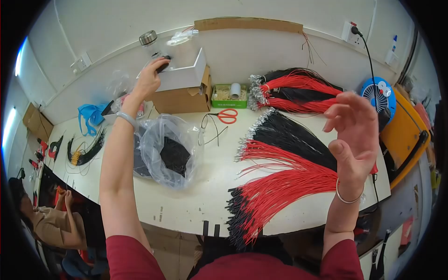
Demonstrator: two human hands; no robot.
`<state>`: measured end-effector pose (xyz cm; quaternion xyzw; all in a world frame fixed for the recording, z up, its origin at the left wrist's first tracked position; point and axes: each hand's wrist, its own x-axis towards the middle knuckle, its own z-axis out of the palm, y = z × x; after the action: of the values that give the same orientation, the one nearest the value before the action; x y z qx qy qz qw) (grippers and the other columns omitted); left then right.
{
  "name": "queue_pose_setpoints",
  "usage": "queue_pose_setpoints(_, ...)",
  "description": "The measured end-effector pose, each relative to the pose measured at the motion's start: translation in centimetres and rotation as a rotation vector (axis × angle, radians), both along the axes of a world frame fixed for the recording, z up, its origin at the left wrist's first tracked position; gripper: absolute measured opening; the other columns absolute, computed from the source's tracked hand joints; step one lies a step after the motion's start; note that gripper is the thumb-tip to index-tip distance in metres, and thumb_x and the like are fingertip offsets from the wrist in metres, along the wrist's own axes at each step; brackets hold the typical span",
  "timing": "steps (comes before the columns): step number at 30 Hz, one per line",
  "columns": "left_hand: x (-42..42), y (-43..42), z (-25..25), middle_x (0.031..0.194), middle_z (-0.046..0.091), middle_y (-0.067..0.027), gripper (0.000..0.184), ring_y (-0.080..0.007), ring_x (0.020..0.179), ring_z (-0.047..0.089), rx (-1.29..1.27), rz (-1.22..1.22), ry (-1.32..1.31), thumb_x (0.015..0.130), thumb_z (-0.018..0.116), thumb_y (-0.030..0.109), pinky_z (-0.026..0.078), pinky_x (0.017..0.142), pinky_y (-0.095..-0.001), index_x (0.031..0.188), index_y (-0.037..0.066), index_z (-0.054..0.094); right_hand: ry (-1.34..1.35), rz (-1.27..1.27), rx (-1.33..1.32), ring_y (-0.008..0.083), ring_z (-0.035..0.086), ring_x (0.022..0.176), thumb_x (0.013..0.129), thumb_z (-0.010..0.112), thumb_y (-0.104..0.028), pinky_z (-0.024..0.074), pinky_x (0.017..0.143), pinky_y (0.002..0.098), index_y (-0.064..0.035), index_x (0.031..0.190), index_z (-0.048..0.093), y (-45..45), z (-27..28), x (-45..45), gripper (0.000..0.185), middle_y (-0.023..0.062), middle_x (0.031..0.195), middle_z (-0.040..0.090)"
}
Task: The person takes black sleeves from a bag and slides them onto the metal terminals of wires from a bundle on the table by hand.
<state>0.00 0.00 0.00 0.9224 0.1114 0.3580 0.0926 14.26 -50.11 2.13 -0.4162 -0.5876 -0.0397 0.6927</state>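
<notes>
My left hand (pixel 150 77) reaches to the white box (pixel 184 74) at the back, its fingers closed on a small black object (pixel 163 64) at the box's left edge. Raised over the table's right side, my right hand (pixel 354 133) has its fingers curved and apart, with nothing between them. Below and left of it lie fanned bundles of red wires (pixel 289 186) and black wires (pixel 294 135). A clear plastic bag (pixel 186 135) with black pieces inside rests right of my left forearm.
Red-handled scissors (pixel 227 116) lie behind the bag, near a green box (pixel 229 103). More wire bundles (pixel 298 88) are at the back wall. A blue fan (pixel 378 95) stands far right. At lower left sits another person (pixel 56 224).
</notes>
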Motion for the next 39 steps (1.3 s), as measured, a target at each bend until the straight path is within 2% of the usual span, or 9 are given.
queue_pose_setpoints(4,2.3,0.7,1.0,0.138,0.059,-0.0129,0.057,-0.0319,0.122,0.058,-0.083,0.044,0.056,0.078,0.043,-0.011,0.045,0.106,-0.0357,0.129,0.006,0.061,0.214,-0.117,-0.079,0.0231,0.059,0.099,0.078,0.075,0.003,0.0505,0.079,0.0308,-0.0034,0.135,0.049,-1.0,-0.3,0.5,0.063,0.0164,0.127,0.057)
queue_pose_setpoints(6,2.1,1.9,-1.0,0.136,0.06,-0.0124,0.056,-0.0307,0.119,0.06,0.145,0.037,-0.113,0.08,0.045,-0.01,0.045,0.104,-0.0347,0.131,0.006,0.06,0.239,-0.134,-0.135,0.0231,0.059,0.099,0.078,0.074,0.004,0.0506,0.079,0.0305,-0.0028,0.132,0.051,-3.5,-1.8,-1.5,0.059,0.0165,0.126,0.057)
queue_pose_setpoints(11,-5.5,-17.7,0.0,0.133,0.062,-0.0101,0.045,-0.0214,0.118,0.059,-0.293,-0.16,-0.113,0.093,0.056,0.002,0.046,0.1,-0.0307,0.139,0.005,0.055,0.074,-0.22,-0.486,0.0217,0.06,0.095,0.079,0.07,0.009,0.0506,0.076,0.0283,0.0001,0.109,0.064,-11.0,-6.9,-6.1,0.032,0.0155,0.119,0.06)
queue_pose_setpoints(17,-23.3,-37.6,-11.1,0.109,0.073,-0.0099,0.036,-0.0192,0.087,0.07,-1.099,-0.481,0.925,0.086,0.071,0.007,0.054,0.075,-0.0266,0.121,0.002,0.067,0.478,-0.101,-1.092,0.0203,0.062,0.074,0.085,0.065,0.006,0.0505,0.068,0.0298,-0.0008,0.099,0.068,-20.6,-18.8,-14.9,0.016,0.0083,0.094,0.068)
queue_pose_setpoints(18,-26.3,-38.8,-14.6,0.111,0.073,-0.0115,0.035,-0.0203,0.083,0.07,-1.25,-0.199,1.011,0.09,0.069,0.011,0.054,0.073,-0.0259,0.123,0.0,0.065,0.429,-0.239,-1.22,0.0237,0.063,0.074,0.087,0.064,0.001,0.0508,0.068,0.032,-0.0007,0.099,0.068,-22.8,-22.0,-16.3,0.012,0.01,0.094,0.068)
queue_pose_setpoints(22,-45.7,-41.4,-32.6,0.114,0.065,-0.0227,0.043,-0.039,0.096,0.066,-0.613,0.575,0.951,0.093,0.065,0.021,0.054,0.078,-0.0424,0.128,-0.003,0.057,0.235,-0.514,-1.627,0.0339,0.063,0.075,0.091,0.058,-0.011,0.0521,0.07,0.0379,0.0004,0.097,0.067,-32.8,-35.1,-20.2,0.016,0.014,0.091,0.069)
queue_pose_setpoints(25,-42.1,-38.3,-37.6,0.109,0.066,-0.021,0.04,-0.0365,0.092,0.065,-0.824,0.738,0.972,0.092,0.065,0.021,0.054,0.076,-0.041,0.124,-0.002,0.059,1.351,0.023,-1.978,0.0281,0.063,0.064,0.093,0.048,-0.018,0.0525,0.065,0.0376,-0.0008,0.081,0.068,-34.2,-38.0,-19.7,0.029,0.0135,0.075,0.068)
queue_pose_setpoints(27,-38.6,-35.4,-39.5,0.106,0.067,-0.0199,0.038,-0.0349,0.089,0.065,-0.89,0.754,0.982,0.092,0.065,0.021,0.053,0.075,-0.04,0.121,-0.002,0.06,1.764,0.12,-2.053,0.0268,0.063,0.062,0.093,0.046,-0.019,0.0524,0.063,0.0378,-0.0011,0.078,0.068,-33.9,-39.3,-19.7,0.032,0.0138,0.072,0.068)
queue_pose_setpoints(39,-35.3,-31.3,-36.8,0.086,0.069,-0.0133,0.026,-0.0251,0.073,0.064,-1.138,0.785,1.093,0.09,0.067,0.02,0.052,0.067,-0.0343,0.105,-0.001,0.068,1.479,0.024,-2.098,0.0361,0.065,0.075,0.089,0.051,-0.017,0.0533,0.069,0.0435,0.0,0.088,0.068,-29.3,-38.0,-17.8,0.024,0.019,0.082,0.07)
